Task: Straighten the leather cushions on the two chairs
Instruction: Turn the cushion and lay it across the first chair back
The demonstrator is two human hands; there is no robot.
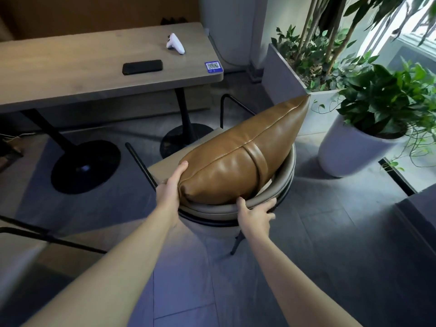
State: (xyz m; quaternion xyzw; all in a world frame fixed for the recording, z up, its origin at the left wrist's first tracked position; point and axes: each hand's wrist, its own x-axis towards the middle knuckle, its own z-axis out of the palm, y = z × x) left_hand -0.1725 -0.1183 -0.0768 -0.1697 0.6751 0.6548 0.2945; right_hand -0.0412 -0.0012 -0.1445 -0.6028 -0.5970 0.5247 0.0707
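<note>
Brown leather cushion [238,159] lying across grey chair [212,209], left hand [168,192] gripping its near-left end, right hand [256,214] spread open on chair's rim, thumb touching cushion's near edge

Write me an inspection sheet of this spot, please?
Surface: grey chair, curved backrest nearest the camera.
Job's things: brown leather cushion stands on edge on the seat, slanting along the backrest.
Clutter: black phone, white controller and QR sticker on the wooden table.
Grips: left hand holds the cushion's near end; right hand rests on the backrest rim, thumb touching the cushion.
Cables: what looks like a thin cord behind the table.
Surroundings: white plant pot, grey planter, tiled floor.
</note>
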